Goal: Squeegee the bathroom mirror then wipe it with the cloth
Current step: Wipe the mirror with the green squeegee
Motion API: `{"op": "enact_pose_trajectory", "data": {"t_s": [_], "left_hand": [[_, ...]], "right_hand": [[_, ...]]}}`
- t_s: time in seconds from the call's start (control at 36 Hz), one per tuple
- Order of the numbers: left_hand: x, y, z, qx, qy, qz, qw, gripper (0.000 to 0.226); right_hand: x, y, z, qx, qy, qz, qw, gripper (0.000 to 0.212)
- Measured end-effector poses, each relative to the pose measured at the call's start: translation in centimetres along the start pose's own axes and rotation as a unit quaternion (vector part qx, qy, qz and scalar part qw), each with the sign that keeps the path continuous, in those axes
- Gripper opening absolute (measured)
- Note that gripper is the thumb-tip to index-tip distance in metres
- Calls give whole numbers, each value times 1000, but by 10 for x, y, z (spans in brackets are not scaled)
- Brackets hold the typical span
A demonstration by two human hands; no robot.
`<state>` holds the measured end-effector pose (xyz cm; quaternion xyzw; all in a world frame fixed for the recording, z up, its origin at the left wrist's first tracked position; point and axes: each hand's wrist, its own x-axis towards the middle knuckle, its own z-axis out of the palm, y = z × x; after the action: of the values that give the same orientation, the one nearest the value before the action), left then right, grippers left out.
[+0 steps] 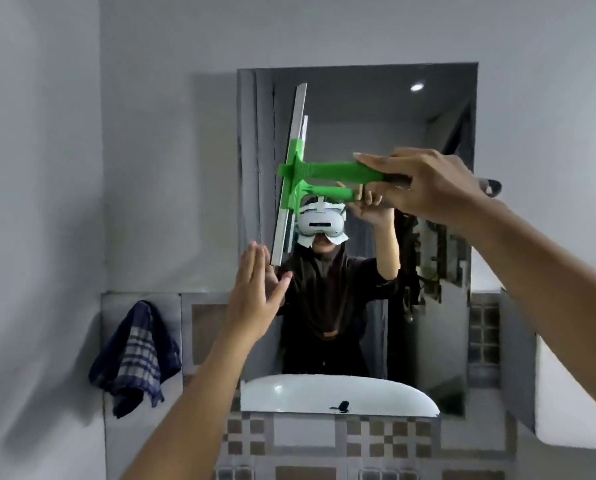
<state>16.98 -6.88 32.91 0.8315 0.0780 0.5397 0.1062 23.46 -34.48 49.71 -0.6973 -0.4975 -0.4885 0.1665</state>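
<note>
The grip of the right hand (424, 183) is clamped on the far end of the handle of the green plastic squeegee with a long silver blade (334, 169), fingers curled over the top and thumb beneath. This holds the handle level and stands the blade nearly upright, its top leaning slightly right. The blade sits at the left part of the frameless rectangular bathroom mirror (376, 109), a likely start for a sideways pull to the right. Its reflection lies just beside it, so it appears against the glass or very near; which, I cannot tell.

The left hand (256, 292) has its grip apart, fingers straight and together, the palm raised just below the blade's lower end and holding nothing. It may be there to steady the blade or catch drips.

The dark blue and white checked cloth (135, 355) hangs untouched over a grey ledge (116, 295) well to the left of the mirror, ready for the wiping step.

The mirror hangs on a plain grey wall (324, 29). A white basin (338, 393) reflects in its lower part. Below runs brown and white checkered tiling (359, 441).
</note>
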Motion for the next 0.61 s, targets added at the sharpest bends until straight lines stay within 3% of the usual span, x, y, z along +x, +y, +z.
{"op": "enact_pose_trajectory", "data": {"t_s": [0.19, 0.61], "left_hand": [[-5, -8, 18, 43, -3, 13, 999, 105], [-4, -13, 22, 66, 23, 38, 997, 104]], "right_hand": [[78, -8, 24, -36, 3, -32, 999, 45], [115, -22, 29, -16, 0, -40, 999, 42]]}}
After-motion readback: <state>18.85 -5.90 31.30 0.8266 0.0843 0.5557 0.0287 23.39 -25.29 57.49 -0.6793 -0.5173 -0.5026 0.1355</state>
